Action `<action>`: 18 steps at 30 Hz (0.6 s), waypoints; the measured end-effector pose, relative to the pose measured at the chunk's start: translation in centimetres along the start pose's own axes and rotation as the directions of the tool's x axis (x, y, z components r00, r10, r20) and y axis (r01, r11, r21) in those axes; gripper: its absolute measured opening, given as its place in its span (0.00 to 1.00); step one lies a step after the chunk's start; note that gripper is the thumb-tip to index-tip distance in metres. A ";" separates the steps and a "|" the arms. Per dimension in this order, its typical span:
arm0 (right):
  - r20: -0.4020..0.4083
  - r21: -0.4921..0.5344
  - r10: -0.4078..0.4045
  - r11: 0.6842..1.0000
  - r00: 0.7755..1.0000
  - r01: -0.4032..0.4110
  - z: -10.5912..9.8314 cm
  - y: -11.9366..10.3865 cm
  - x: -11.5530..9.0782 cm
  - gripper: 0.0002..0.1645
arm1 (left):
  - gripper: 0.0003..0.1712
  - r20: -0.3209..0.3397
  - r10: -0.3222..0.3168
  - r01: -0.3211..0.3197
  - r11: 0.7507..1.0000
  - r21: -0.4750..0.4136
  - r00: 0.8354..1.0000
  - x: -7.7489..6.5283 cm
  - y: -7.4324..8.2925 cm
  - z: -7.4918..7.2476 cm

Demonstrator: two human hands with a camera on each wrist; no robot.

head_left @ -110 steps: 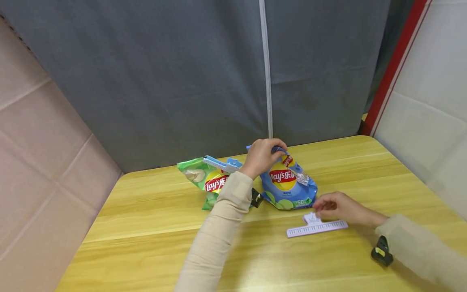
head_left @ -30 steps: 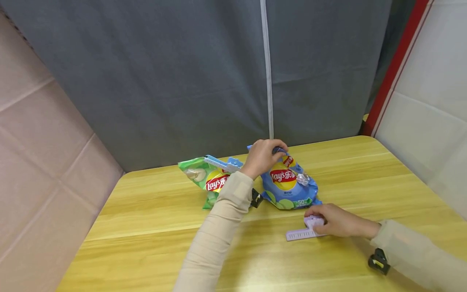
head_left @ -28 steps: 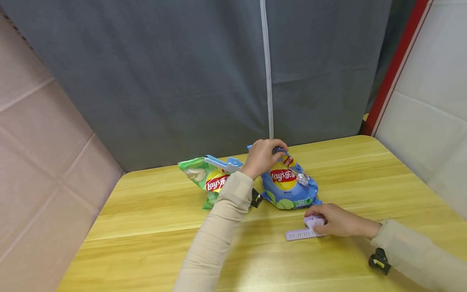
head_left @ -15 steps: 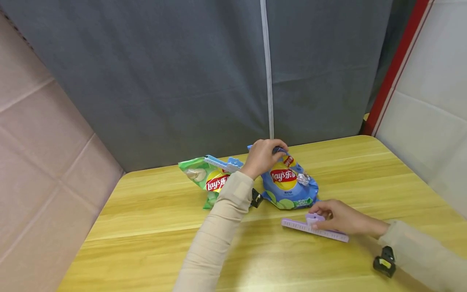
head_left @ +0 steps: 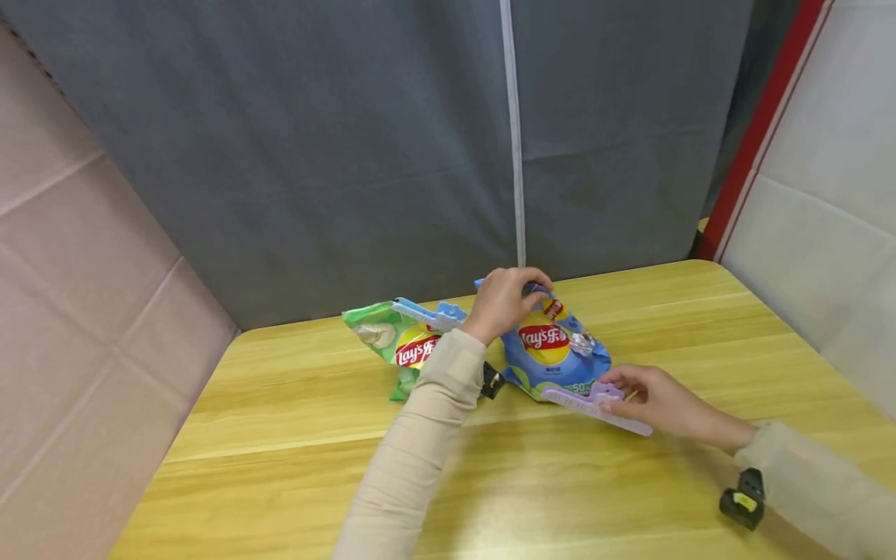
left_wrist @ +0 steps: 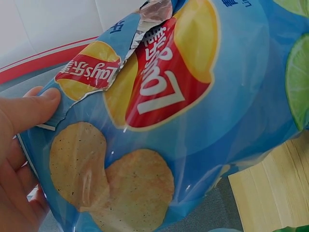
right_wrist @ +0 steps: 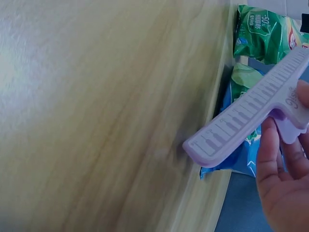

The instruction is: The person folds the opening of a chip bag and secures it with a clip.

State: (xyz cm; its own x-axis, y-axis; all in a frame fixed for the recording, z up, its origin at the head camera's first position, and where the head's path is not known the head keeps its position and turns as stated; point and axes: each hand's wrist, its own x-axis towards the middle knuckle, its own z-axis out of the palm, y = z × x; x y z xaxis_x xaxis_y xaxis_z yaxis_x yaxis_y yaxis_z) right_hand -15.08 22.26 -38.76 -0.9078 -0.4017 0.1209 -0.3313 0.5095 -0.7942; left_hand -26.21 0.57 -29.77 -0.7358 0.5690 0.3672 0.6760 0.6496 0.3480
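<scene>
My left hand [head_left: 505, 302] pinches the folded top of a blue Lay's chip bag [head_left: 549, 365] that stands on the table. In the left wrist view the thumb presses the torn, folded-over edge of the chip bag [left_wrist: 159, 96]. My right hand [head_left: 661, 403] holds a lilac bag clip [head_left: 595, 410] by its handle, raised in front of the bag's lower edge. Seen from the right wrist, the long piano-key bar of the bag clip [right_wrist: 241, 116] points away from the fingers [right_wrist: 270, 154], and the blue bag lies partly hidden behind it.
A green Lay's bag [head_left: 378, 334] with a light blue bag clip [head_left: 428, 313] across its top stands left of the blue one, partly covered by my left forearm. A grey curtain [head_left: 350, 155] hangs behind the wooden table [head_left: 294, 467].
The right hand has taken hold of the lilac bag clip, turned it, and lifted it from the table toward the blue bag. The left hand stays on the bag's top.
</scene>
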 end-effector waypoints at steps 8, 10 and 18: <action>-0.092 0.056 0.050 0.997 0.995 -0.045 -0.5 -0.2 -0.1 0.20 | 0.07 0.006 -0.004 0.004 1.000 0.001 1.000 0.0 0.0 -0.1; -0.103 0.068 0.028 0.997 0.994 -0.021 -0.7 -0.2 -0.1 0.21 | 0.08 0.005 -0.008 0.008 1.000 0.002 1.000 0.0 -0.1 -0.1; -0.152 0.119 0.034 0.993 0.988 -0.016 -1.2 -0.4 0.1 0.19 | 0.08 0.002 -0.016 0.016 1.000 -0.013 1.000 -0.1 -0.3 -0.2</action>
State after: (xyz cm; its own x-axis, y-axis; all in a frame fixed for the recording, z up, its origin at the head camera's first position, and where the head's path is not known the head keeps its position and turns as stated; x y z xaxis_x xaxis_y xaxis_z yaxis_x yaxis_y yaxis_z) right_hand -15.29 22.94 -37.70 -0.9469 -0.2643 0.1829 -0.2839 0.4212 -0.8614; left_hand -26.33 0.22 -29.70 -0.7463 0.5599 0.3599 0.6649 0.6518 0.3648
